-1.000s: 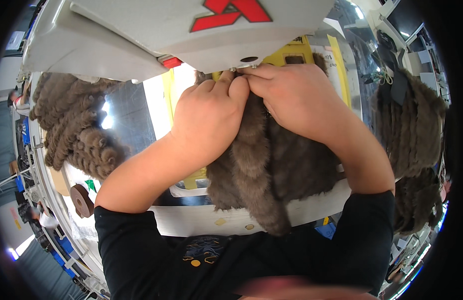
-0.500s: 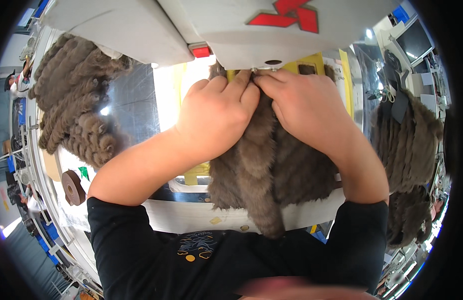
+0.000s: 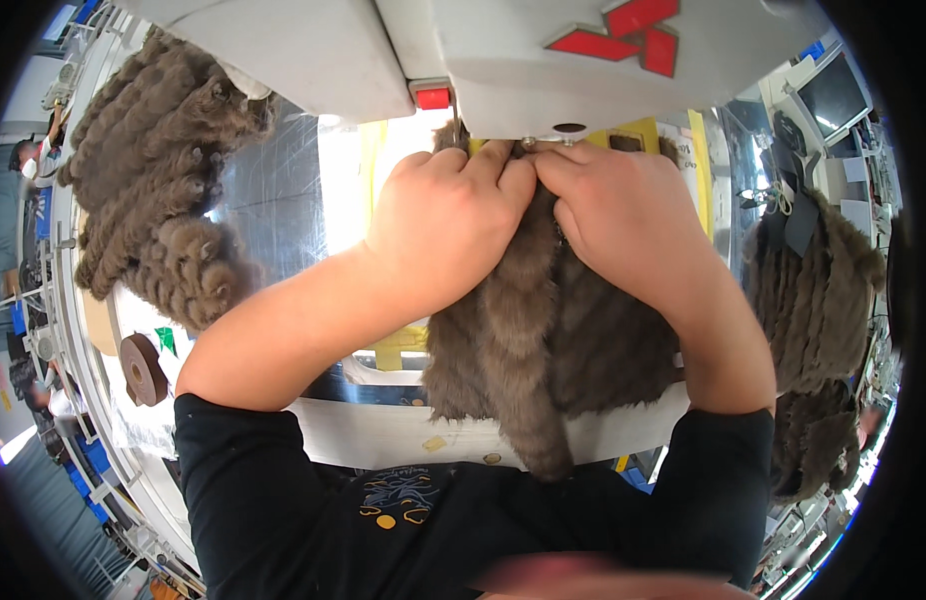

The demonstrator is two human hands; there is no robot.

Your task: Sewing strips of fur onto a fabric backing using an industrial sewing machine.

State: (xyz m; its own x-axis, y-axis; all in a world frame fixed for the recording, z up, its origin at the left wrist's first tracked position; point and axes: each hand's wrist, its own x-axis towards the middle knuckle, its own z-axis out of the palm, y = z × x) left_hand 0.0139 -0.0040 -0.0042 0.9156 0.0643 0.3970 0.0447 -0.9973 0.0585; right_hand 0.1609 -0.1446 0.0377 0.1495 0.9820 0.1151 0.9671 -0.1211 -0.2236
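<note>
A brown fur piece [image 3: 613, 350] lies on the machine bed, with a long fur strip [image 3: 523, 330] running down its middle and hanging over the near edge. My left hand [image 3: 451, 225] is closed on the far end of the fur strip, fingers bent together. Close beside it, my right hand [image 3: 633, 215] pinches the fur piece, its thumb and fingertips pressed to the fur. Both sets of fingertips meet just under the head of a white sewing machine [image 3: 503, 60]. The machine head hides the needle area and part of the fingertips.
Stacked fur strips [image 3: 153, 170] lie to the left on the metal table [image 3: 273, 200]. Nearer stands a brown tape roll [image 3: 143, 369]. More fur pieces [image 3: 813, 300] hang at the right, near a dark screen [image 3: 831, 100]. Yellow tape [image 3: 701, 170] borders the work area.
The view has shifted slightly, so the machine and both hands appear a little farther right. My hands keep the same grip on the fur near the machine head.
</note>
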